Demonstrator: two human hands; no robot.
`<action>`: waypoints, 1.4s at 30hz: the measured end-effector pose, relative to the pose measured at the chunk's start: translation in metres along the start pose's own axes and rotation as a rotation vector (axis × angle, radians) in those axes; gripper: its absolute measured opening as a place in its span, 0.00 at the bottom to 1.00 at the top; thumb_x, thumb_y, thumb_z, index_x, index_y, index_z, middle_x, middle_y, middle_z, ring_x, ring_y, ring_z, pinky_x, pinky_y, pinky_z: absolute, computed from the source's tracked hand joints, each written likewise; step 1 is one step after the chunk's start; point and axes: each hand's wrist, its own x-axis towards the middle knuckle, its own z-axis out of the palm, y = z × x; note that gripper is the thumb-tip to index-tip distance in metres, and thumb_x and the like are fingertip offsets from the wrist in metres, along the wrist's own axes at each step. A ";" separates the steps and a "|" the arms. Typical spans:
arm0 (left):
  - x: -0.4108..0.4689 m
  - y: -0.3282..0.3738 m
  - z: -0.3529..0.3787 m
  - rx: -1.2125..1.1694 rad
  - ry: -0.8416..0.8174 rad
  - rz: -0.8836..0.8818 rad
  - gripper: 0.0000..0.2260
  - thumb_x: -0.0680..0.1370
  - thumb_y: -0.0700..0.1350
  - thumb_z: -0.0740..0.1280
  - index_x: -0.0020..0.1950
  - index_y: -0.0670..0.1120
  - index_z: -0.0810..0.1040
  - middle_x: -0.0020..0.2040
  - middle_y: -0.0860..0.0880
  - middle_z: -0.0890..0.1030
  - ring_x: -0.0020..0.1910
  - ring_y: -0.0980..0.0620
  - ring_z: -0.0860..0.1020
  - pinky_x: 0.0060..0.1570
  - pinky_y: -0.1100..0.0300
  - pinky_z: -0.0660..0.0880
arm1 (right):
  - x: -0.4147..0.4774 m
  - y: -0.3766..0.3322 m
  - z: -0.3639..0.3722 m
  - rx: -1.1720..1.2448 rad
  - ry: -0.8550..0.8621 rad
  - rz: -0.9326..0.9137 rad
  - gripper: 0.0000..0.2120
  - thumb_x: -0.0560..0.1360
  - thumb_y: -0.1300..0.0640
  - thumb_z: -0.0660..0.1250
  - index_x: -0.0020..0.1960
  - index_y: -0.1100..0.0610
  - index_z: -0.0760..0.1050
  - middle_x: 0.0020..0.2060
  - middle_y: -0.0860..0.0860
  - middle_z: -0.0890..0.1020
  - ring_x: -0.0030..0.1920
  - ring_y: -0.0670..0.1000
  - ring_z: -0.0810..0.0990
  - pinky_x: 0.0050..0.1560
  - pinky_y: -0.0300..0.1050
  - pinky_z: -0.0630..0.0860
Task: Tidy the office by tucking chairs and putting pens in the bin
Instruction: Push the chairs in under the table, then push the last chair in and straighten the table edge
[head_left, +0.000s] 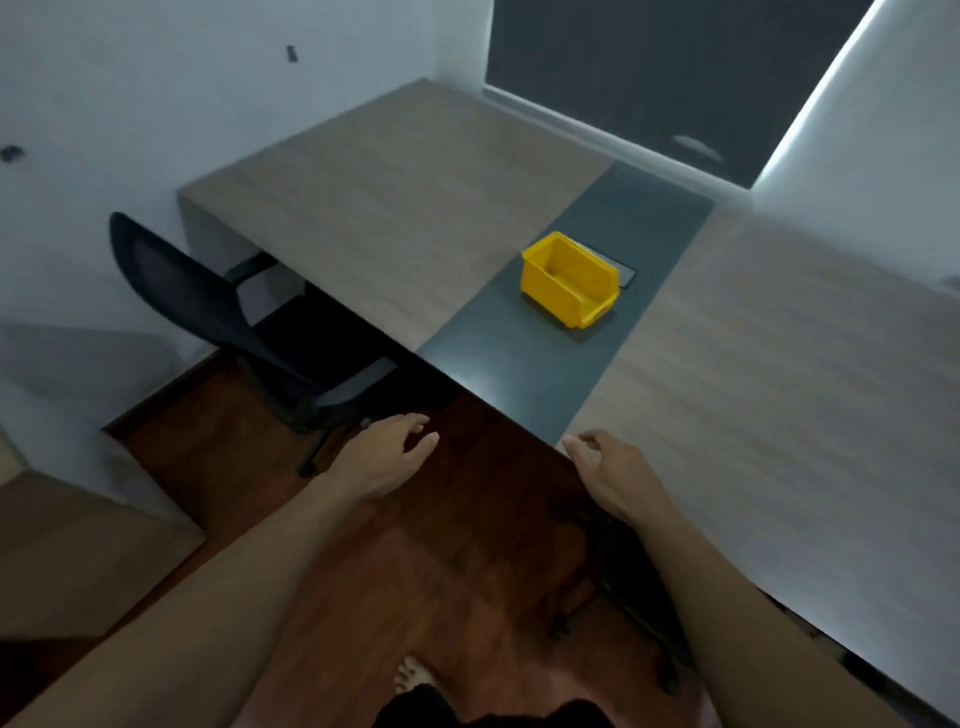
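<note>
A yellow bin (569, 280) stands on the grey middle strip of the desk (415, 208); its inside looks bare. A black mesh office chair (218, 317) stands at the left, seat partly under the desk edge. A second dark chair (628, 582) is mostly hidden under the desk's right part, below my right forearm. My left hand (387, 454) hovers over the floor with fingers loosely spread, holding nothing. My right hand (608, 467) rests near the desk's front edge, fingers loosely curled, nothing in it. I see no pens.
White walls close in on the left, and a dark window (675, 67) is behind the desk. A recessed socket plate (626, 275) lies behind the bin. Dark wood floor (467, 545) lies below me, with my bare foot (413, 673) on it.
</note>
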 end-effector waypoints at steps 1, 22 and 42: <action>-0.006 -0.017 -0.009 -0.009 0.023 -0.023 0.30 0.83 0.69 0.54 0.79 0.54 0.70 0.73 0.56 0.78 0.72 0.53 0.75 0.69 0.52 0.74 | 0.005 -0.017 0.008 -0.013 -0.009 -0.032 0.41 0.77 0.23 0.51 0.73 0.53 0.76 0.69 0.53 0.81 0.67 0.56 0.80 0.66 0.54 0.77; -0.070 -0.271 -0.182 -0.107 0.383 -0.442 0.24 0.85 0.63 0.58 0.75 0.51 0.75 0.70 0.52 0.80 0.63 0.57 0.77 0.62 0.59 0.73 | 0.166 -0.320 0.171 -0.058 -0.337 -0.451 0.38 0.77 0.22 0.53 0.73 0.48 0.74 0.64 0.49 0.82 0.64 0.53 0.81 0.62 0.54 0.80; 0.106 -0.411 -0.310 -0.114 0.371 -0.333 0.23 0.87 0.60 0.55 0.76 0.52 0.75 0.72 0.52 0.79 0.68 0.54 0.76 0.70 0.54 0.72 | 0.294 -0.517 0.252 -0.148 -0.628 -0.594 0.40 0.79 0.25 0.55 0.82 0.48 0.62 0.83 0.52 0.63 0.82 0.57 0.62 0.83 0.58 0.58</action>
